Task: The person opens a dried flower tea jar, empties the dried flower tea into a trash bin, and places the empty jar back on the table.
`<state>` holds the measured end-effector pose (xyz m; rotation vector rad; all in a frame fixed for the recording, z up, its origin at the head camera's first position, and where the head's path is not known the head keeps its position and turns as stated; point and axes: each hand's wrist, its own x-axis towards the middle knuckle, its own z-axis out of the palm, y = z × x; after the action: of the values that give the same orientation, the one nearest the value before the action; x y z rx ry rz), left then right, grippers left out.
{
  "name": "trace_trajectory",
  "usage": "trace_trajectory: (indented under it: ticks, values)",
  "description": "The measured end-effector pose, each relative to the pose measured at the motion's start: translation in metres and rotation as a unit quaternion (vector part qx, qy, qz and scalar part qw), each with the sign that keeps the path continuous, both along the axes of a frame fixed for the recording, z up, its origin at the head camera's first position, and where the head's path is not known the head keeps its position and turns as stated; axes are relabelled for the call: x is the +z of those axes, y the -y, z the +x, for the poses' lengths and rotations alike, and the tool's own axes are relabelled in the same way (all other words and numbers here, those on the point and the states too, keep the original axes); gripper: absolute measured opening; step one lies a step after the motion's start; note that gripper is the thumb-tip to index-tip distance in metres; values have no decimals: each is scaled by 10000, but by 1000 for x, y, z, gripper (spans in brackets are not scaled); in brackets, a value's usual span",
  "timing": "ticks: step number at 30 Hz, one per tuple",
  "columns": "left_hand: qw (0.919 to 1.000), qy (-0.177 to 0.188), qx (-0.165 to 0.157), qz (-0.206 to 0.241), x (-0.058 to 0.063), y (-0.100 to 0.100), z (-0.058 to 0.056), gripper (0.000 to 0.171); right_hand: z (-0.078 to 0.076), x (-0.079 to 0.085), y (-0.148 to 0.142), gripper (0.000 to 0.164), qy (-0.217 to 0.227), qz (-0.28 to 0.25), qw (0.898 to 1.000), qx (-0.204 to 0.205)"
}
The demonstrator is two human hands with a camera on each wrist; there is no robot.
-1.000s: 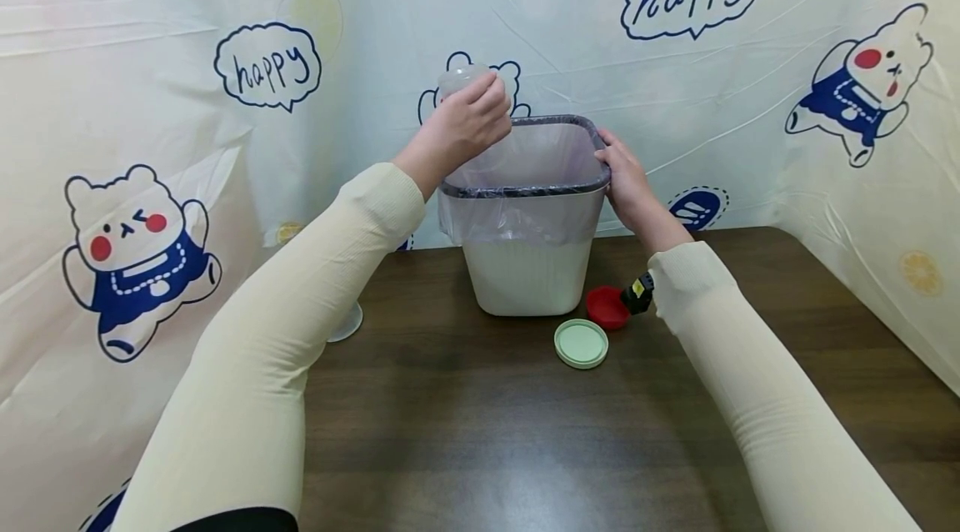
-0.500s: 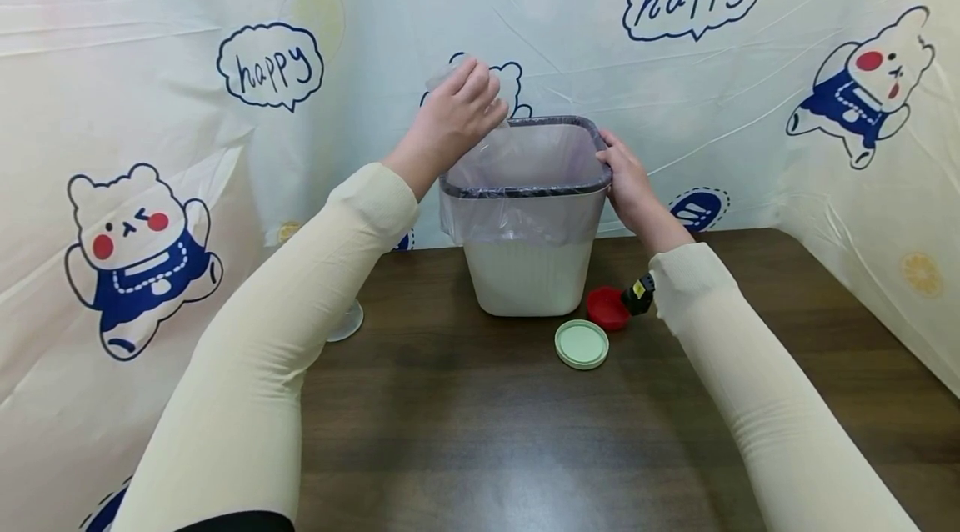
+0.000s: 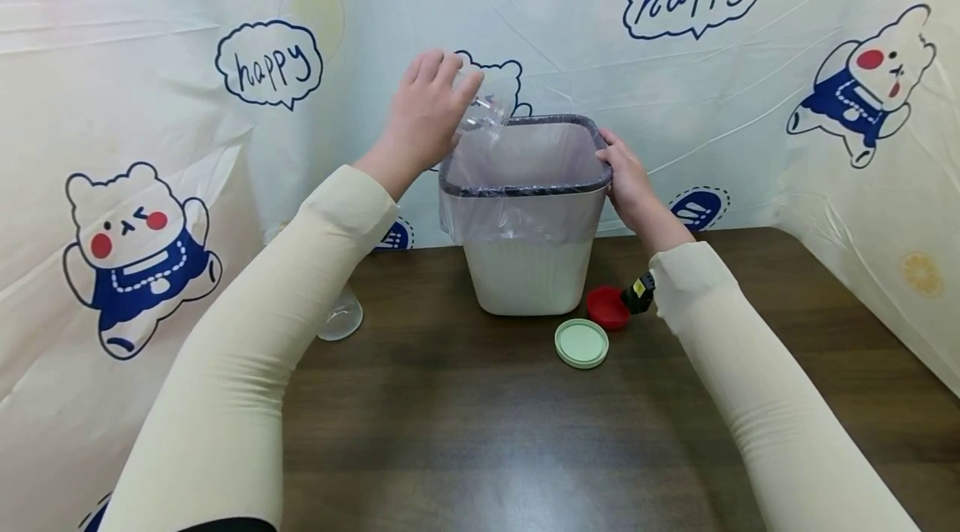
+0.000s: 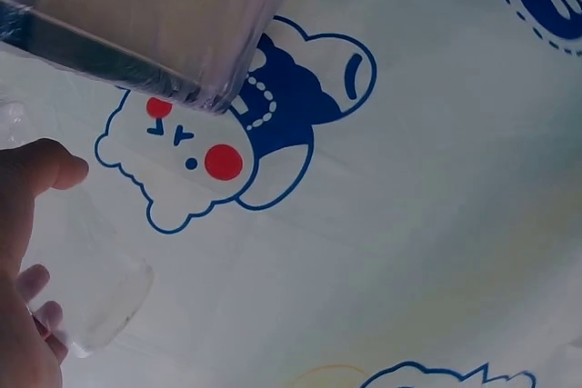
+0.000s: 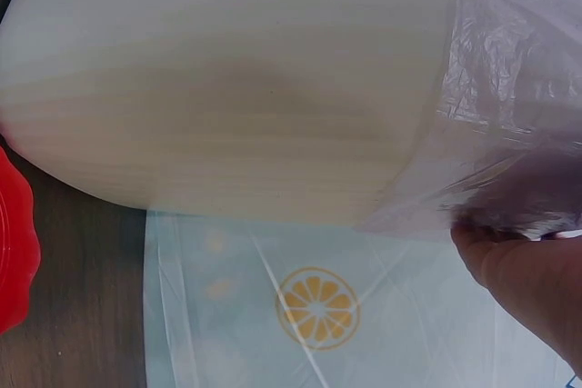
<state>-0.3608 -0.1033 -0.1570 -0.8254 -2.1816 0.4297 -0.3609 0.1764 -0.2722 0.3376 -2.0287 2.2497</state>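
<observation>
Left hand (image 3: 423, 111) has drifted left and slightly back from where it was a second ago: then it sat right over the bin's (image 3: 528, 273) back-left corner, now it's outside the rim, just beside that corner. It holds a clear plastic jar (image 3: 476, 107), tipped with its mouth toward the bin opening; the left wrist view shows the same jar (image 4: 86, 293) with the thumb wrapped around one side, the other fingers (image 4: 36, 279) curled behind it, and nothing visible inside. The fingers look looser and more extended in the head view than before, but they do wrap the jar. Judgement: the tipping over the bin is done or ending, and the hand is pulling the jar away. Right hand (image 3: 626, 178) hasn't moved: it grips the bin's right rim, fingers curled over the edge and pressing the bag liner (image 3: 525, 161) against it, so the bin stays steady. Bin sits at the back-centre of the counter (image 3: 480, 432), same spot. A green lid (image 3: 581, 343) and a red lid (image 3: 606, 306) lie flat on the counter in front of the bin, untouched. Another clear container (image 3: 341, 317) on the counter's left edge is more exposed now that the left arm has shifted.
</observation>
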Motion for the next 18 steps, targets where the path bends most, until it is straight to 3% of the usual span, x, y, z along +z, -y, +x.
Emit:
trace_trajectory:
  ticks: [5, 9, 13, 18]
  values:
    - [9959, 462, 7, 781, 2, 8, 9, 65, 0, 0, 1, 59, 27, 70, 10000, 6]
    - [9876, 819, -55, 1339, 3, 13, 14, 70, 1, 0, 1, 59, 40, 32, 10000, 6]
    - [9746, 1220, -34, 1875, 1, 16, 20, 73, 0, 1, 1, 59, 50, -3, 10000, -4]
    - [9480, 1815, -30, 2613, -2, 18, 28, 78, 0, 1, 1, 59, 100, 12, 9999, -35]
